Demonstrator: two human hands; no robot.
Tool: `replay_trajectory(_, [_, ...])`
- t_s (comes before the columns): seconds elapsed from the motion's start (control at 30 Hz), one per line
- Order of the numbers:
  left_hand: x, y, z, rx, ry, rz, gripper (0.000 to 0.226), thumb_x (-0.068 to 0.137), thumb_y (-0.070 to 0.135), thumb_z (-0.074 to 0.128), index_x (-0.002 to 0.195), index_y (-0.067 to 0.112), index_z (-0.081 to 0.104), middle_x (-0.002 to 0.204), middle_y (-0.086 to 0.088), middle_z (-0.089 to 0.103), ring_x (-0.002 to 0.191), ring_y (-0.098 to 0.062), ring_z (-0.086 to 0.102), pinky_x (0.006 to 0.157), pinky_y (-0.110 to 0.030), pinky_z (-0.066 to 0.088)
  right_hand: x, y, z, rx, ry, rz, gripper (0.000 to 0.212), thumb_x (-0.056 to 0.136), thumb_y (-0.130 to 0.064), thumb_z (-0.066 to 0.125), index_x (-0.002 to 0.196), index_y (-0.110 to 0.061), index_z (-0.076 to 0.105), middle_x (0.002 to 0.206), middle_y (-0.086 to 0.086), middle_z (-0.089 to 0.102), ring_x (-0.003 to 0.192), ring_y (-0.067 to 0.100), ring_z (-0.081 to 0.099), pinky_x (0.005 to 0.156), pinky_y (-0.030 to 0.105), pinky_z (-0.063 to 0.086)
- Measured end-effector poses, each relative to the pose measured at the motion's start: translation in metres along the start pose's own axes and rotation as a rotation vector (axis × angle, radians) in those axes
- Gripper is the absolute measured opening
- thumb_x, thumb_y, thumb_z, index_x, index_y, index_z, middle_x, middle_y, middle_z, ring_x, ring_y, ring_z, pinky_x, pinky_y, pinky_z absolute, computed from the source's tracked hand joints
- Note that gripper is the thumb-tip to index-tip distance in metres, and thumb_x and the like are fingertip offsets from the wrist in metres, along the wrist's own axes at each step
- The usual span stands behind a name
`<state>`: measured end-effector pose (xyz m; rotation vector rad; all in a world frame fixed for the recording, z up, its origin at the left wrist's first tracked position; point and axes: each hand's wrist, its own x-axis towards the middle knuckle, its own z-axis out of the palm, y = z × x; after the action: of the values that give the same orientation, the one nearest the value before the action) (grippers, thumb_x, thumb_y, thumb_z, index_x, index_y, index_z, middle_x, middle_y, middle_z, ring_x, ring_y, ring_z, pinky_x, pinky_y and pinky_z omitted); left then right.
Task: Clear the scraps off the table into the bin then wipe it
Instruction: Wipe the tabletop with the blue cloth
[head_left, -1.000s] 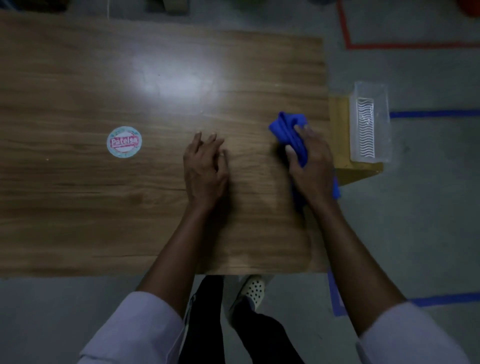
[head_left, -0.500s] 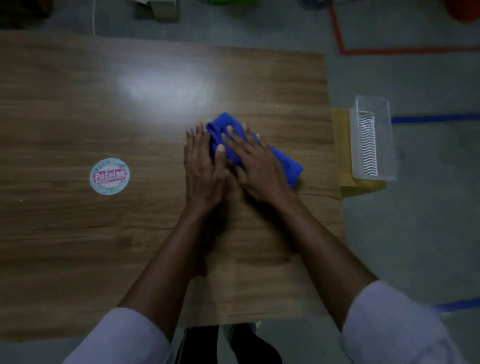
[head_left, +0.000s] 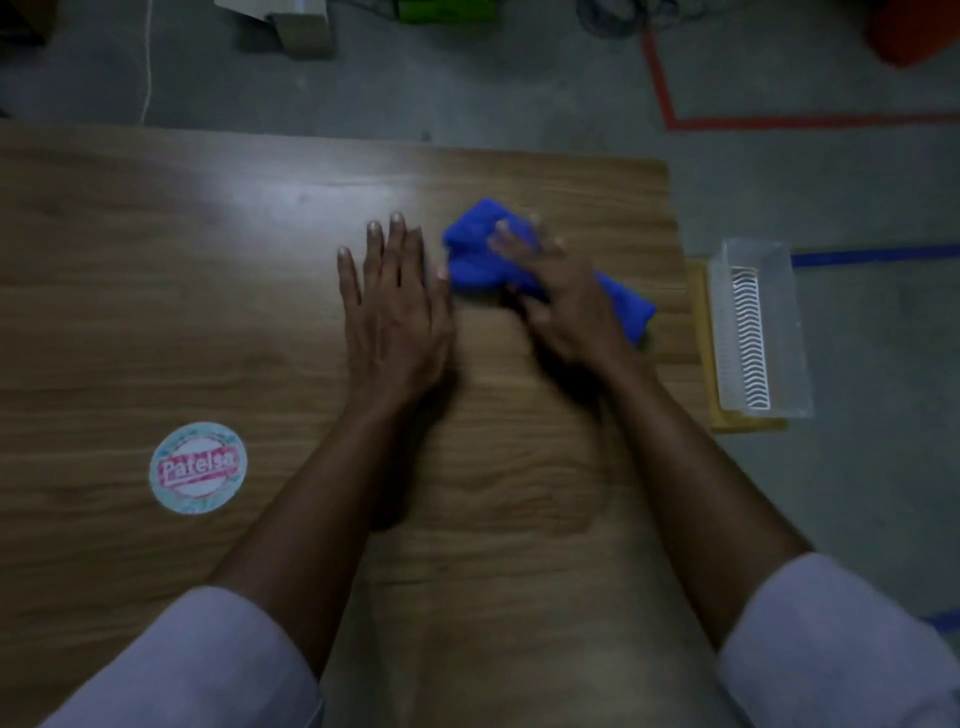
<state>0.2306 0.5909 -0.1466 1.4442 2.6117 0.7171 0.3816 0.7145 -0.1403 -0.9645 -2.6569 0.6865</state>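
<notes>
Wood-grain table (head_left: 156, 322), dim light, one pale glare patch on its far left part. Seen from above, looking down over both forearms.

Blue cloth (head_left: 467, 254): bunched, lying on the table's far right part, near the right edge but not over it. One end sticks out toward the left hand, the other shows past the right wrist.

Right hand (head_left: 566, 312): palm down on top of the cloth, fingers spread and fairly straight, pressing it to the wood. Not curled round it, as far as the motion blur allows. Thumb side blurred.

Left hand (head_left: 395, 312): flat on bare wood just left of the cloth, fingers straight and close together, holding nothing. Thumb tip very near the cloth's edge; cannot tell whether it touches.

Clear plastic bin (head_left: 779, 291): off the table, just beside its right edge, resting on a yellow block (head_left: 698, 322). White ribbed piece inside it.

Round label (head_left: 198, 467): pale rim, red band with white lettering, flat on the table's near left part, well apart from both hands.

Pale sleeves (head_left: 208, 670) at the bottom corners. Grey floor beyond, with red tape (head_left: 779, 123) and blue tape (head_left: 872, 255) lines. Cardboard box (head_left: 304, 31) at the top edge.
</notes>
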Motion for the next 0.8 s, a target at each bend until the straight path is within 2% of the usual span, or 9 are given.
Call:
replay_trajectory(0.1, [-0.003,0.003,0.001,0.006,0.009,-0.007,0.063,0.106,0.043,0.02,0.158,0.008,0.033,0.168,-0.009,0.023,0.157,-0.023,0.012,0.128,-0.041,-0.002,0.035,0.024,-0.026,-0.039,0.231,0.48,0.056,0.098,-0.017,0.052,0.153,-0.019,0.041,0.162,0.004,0.034,0.153,0.031,0.022,0.121,0.045,0.026])
replay_trajectory(0.17, [0.0,0.0,0.001,0.0,0.014,-0.026,0.064,0.107,0.044,0.019,0.158,0.009,0.032,0.168,-0.008,0.023,0.158,-0.022,0.011,0.128,-0.041,0.0,0.055,0.003,-0.014,-0.156,0.274,0.626,0.056,0.103,-0.025,0.047,0.156,-0.02,0.034,0.165,0.003,0.027,0.153,0.031,0.019,0.122,0.043,0.021])
replay_trajectory(0.3, [0.003,-0.003,0.001,-0.056,0.057,-0.046,0.065,0.105,0.042,0.024,0.158,0.004,0.029,0.166,-0.011,0.027,0.156,-0.023,0.018,0.128,-0.037,0.004,0.046,-0.054,0.021,-0.069,0.112,0.179,0.058,0.095,-0.026,0.05,0.153,-0.021,0.042,0.161,0.001,0.037,0.152,0.03,0.023,0.122,0.044,0.021])
replay_trajectory(0.37, [0.001,-0.002,0.0,-0.09,0.059,-0.044,0.066,0.106,0.039,0.026,0.159,0.001,0.023,0.167,-0.012,0.025,0.156,-0.022,0.018,0.128,-0.036,0.004,0.017,-0.049,0.017,-0.022,0.014,0.051,0.059,0.092,-0.027,0.047,0.151,-0.024,0.046,0.159,-0.003,0.039,0.153,0.024,0.023,0.121,0.04,0.019])
replay_trajectory(0.43, [0.0,-0.002,0.0,-0.062,0.04,-0.037,0.065,0.106,0.036,0.025,0.161,0.002,0.018,0.168,-0.011,0.021,0.157,-0.021,0.014,0.128,-0.038,0.004,-0.006,-0.02,0.002,-0.039,0.057,0.09,0.063,0.09,-0.018,0.052,0.152,-0.025,0.044,0.16,-0.007,0.037,0.154,0.02,0.021,0.118,0.044,0.03])
replay_trajectory(0.5, [0.0,-0.002,0.001,-0.018,0.013,-0.025,0.064,0.104,0.032,0.028,0.161,0.004,0.018,0.169,-0.011,0.017,0.158,-0.021,0.01,0.128,-0.039,0.003,-0.01,0.006,-0.009,-0.076,0.164,0.242,0.066,0.09,-0.011,0.055,0.153,-0.023,0.042,0.161,-0.005,0.036,0.153,0.022,0.021,0.116,0.045,0.034])
replay_trajectory(0.63, [0.001,-0.003,0.004,0.031,-0.011,-0.011,0.066,0.099,0.031,0.036,0.16,0.006,0.026,0.17,-0.011,0.016,0.158,-0.024,0.009,0.128,-0.041,0.003,0.046,0.008,-0.014,-0.135,0.266,0.453,0.058,0.097,-0.018,0.051,0.154,-0.022,0.04,0.162,-0.001,0.033,0.153,0.028,0.022,0.122,0.043,0.024])
replay_trajectory(0.7, [0.003,-0.004,0.004,0.022,0.007,-0.019,0.067,0.097,0.032,0.037,0.158,0.006,0.03,0.168,-0.012,0.02,0.157,-0.025,0.012,0.128,-0.043,0.006,0.076,0.0,-0.009,-0.142,0.239,0.439,0.057,0.097,-0.021,0.05,0.154,-0.023,0.04,0.163,-0.001,0.033,0.153,0.03,0.021,0.122,0.04,0.019])
replay_trajectory(0.8, [0.004,-0.004,0.005,-0.021,0.037,-0.023,0.069,0.093,0.032,0.039,0.157,0.005,0.032,0.167,-0.012,0.025,0.156,-0.025,0.016,0.127,-0.043,0.009,0.094,-0.014,0.004,-0.135,0.133,0.271,0.057,0.097,-0.019,0.051,0.153,-0.024,0.041,0.162,-0.002,0.034,0.153,0.029,0.022,0.121,0.038,0.019])
